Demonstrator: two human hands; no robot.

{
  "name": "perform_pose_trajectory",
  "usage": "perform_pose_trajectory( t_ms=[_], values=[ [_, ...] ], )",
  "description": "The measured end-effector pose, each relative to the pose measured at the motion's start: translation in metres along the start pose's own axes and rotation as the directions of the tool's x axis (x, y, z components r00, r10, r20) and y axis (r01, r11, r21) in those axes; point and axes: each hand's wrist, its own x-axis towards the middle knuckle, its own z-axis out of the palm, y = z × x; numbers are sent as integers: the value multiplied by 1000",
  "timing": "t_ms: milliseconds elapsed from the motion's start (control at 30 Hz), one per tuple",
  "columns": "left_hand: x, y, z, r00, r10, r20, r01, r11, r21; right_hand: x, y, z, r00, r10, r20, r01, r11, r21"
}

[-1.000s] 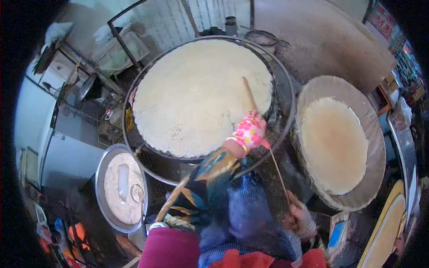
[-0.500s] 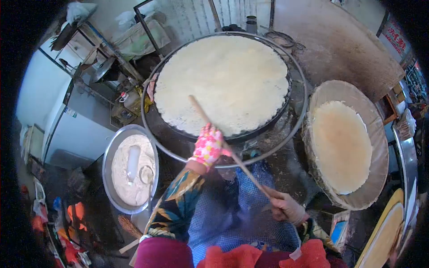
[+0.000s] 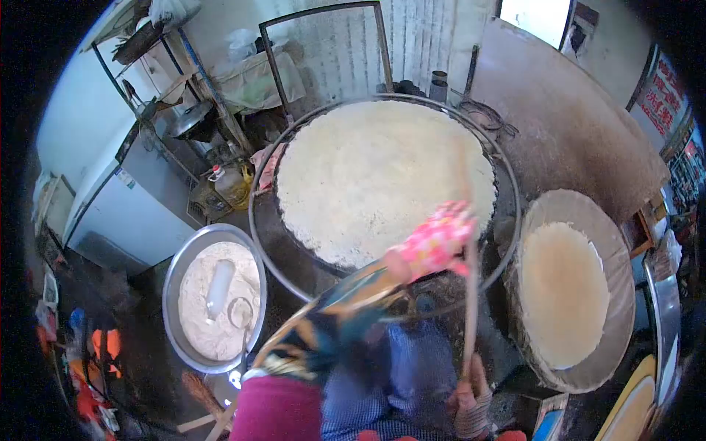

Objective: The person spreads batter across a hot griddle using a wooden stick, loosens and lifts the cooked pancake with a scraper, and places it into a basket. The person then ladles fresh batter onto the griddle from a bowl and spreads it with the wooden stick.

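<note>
My left hand (image 3: 439,237), in a pink flowered glove, is closed around the upper part of a long wooden stick (image 3: 471,316). My right hand (image 3: 472,397), in a knitted fingerless cuff, grips the stick's lower end near my lap. The stick's far end is blurred over the right side of a large, pale, thin sheet of batter (image 3: 382,176). That sheet covers most of a round dark griddle, with a metal ring (image 3: 255,220) around it. My left forearm crosses in front of the griddle's near edge.
At left stands a metal basin (image 3: 170,294) of whitish batter with a pale scoop (image 3: 220,288) and a ladle (image 3: 240,312) in it. A cloth-lined basket (image 3: 621,323) at right holds a cooked round flatbread (image 3: 565,294). An oil jug (image 3: 232,184) sits behind the basin.
My left hand has moved right across the griddle's near side. The stick has swung from leaning left to nearly straight ahead at the right. The head view has tilted upward.
</note>
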Motion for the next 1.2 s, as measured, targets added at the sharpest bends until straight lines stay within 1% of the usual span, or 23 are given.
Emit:
perform_pose_trajectory(
  t_ms=[33,100,133,167,200,233,300,433,467,500,533,633,700,733,767,833,967,1033,1067,1100,1133,1167,1200],
  values=[
    [26,-12,21,999,40,13,-40,999,4,13,-11,3,1000,-3,1,3,1000,-8],
    [59,-52,63,932,-54,357,31,997,70,55,-41,19,982,184,44,-182,982,-52],
    [63,-73,62,932,-56,358,35,997,66,81,-43,27,954,266,139,-284,948,140],
    [68,-95,59,862,-191,469,152,981,120,106,-45,29,953,271,136,-289,948,135],
    [72,-116,56,761,-317,566,256,949,187,132,-47,27,914,327,240,-379,900,215],
    [72,-136,47,734,-370,569,273,929,250,153,-49,31,864,366,347,-469,835,287],
    [50,-170,34,695,-428,578,303,903,303,185,-54,48,821,406,401,-532,800,279],
    [-6,-226,12,859,-436,269,356,885,299,213,-68,93,767,469,438,-594,776,210],
    [-25,-234,7,857,-441,268,361,884,298,215,-69,102,750,467,469,-592,790,160],
    [-45,-240,4,883,-438,166,372,871,321,214,-70,113,746,472,470,-596,788,155],
    [-64,-240,-5,901,-430,63,385,857,342,209,-72,123,731,453,511,-581,806,116],
    [-117,-225,-44,831,-545,114,487,811,323,194,-61,147,703,444,556,-555,831,39],
    [-163,-207,-65,841,-541,9,508,796,328,182,-45,158,704,448,551,-407,891,-204],
    [-185,-196,-78,831,-557,16,521,787,329,172,-43,164,681,460,570,-405,885,-230],
    [-204,-183,-91,822,-569,23,531,781,330,162,-41,170,679,368,635,-257,930,-263],
    [-242,-157,-103,846,-531,-51,512,781,357,146,-14,173,681,301,668,-91,939,-330],
    [-289,-82,-101,783,-622,-32,564,687,459,102,-4,140,670,133,730,190,920,-342],
    [-236,-42,-98,794,-605,-64,572,708,415,84,19,103,715,-75,695,380,876,-297],
    [-197,-30,-98,807,-590,-29,559,747,361,78,23,85,711,-68,700,385,871,-306],
    [-178,-39,-80,875,-481,-46,474,834,284,73,20,69,798,-146,585,388,867,-313],
    [-136,-41,-72,881,-474,6,463,863,204,70,13,55,864,-221,453,389,864,-319],
    [-101,-50,-56,908,-419,27,408,896,177,71,-5,46,861,-218,459,393,858,-330],
    [-66,-60,-41,932,-361,44,351,924,150,76,-30,41,937,-72,341,177,941,-288]
  ],
)
